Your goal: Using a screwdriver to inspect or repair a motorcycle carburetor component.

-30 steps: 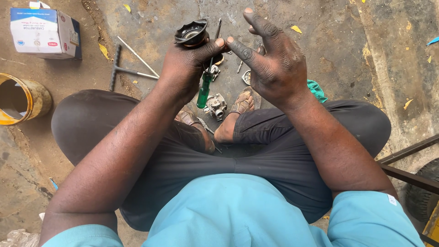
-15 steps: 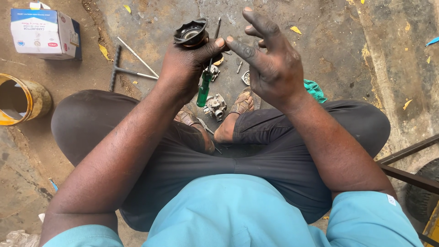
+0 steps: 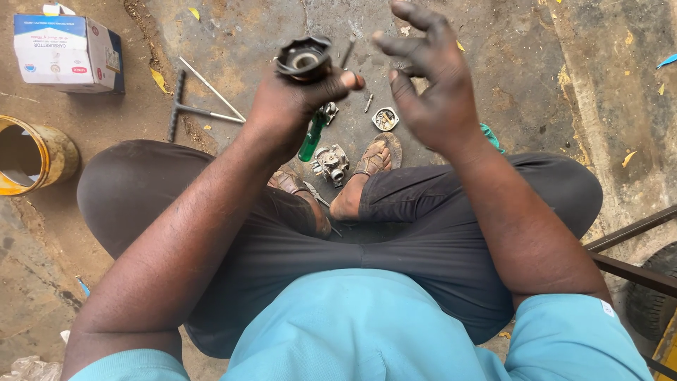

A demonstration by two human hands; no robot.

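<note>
My left hand [image 3: 285,106] is raised and grips a round black rubber-and-metal part [image 3: 303,59] by its lower edge. My right hand [image 3: 427,81] hovers just to its right, fingers spread, holding nothing and apart from the part. Below the hands, on the concrete between my sandalled feet, lie a small metal carburettor body [image 3: 330,163], a green-handled screwdriver [image 3: 311,143], a small metal cover [image 3: 385,118] and a few loose screws.
A white cardboard box [image 3: 67,53] sits at the far left. A yellow tin can [image 3: 32,155] stands at the left edge. A T-handle wrench [image 3: 190,106] lies on the ground. A dark metal frame [image 3: 635,254] and a tyre [image 3: 652,296] are at the right.
My right hand has pulled away from the left thumb and opened its fingers wider. The left hand still holds the round part in about the same place.
</note>
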